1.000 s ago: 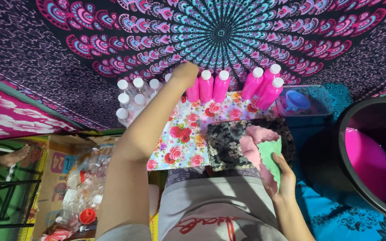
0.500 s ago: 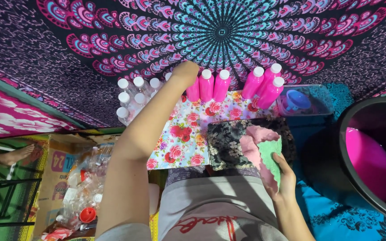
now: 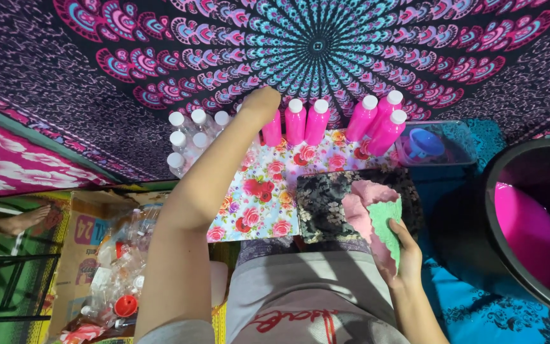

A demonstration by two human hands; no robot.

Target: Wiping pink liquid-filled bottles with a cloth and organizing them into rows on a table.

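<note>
My left hand (image 3: pixel 261 103) reaches far forward to a row of pink-filled bottles with white caps (image 3: pixel 295 122) and closes around the leftmost pink bottle (image 3: pixel 272 131); the hand hides most of its top. My right hand (image 3: pixel 403 255) rests near my lap and holds a pink and green cloth (image 3: pixel 374 214), which lies over a dark patterned mat (image 3: pixel 326 204). The bottles stand at the far edge of a flowered sheet (image 3: pixel 262 191).
Clear empty bottles with white caps (image 3: pixel 186 135) stand left of the pink ones. Three more pink bottles (image 3: pixel 378 120) lean at the right, beside a clear tub holding a blue funnel (image 3: pixel 429 144). A black bucket of pink liquid (image 3: pixel 529 223) sits at right. A cardboard box of bottles (image 3: pixel 111 267) lies at left.
</note>
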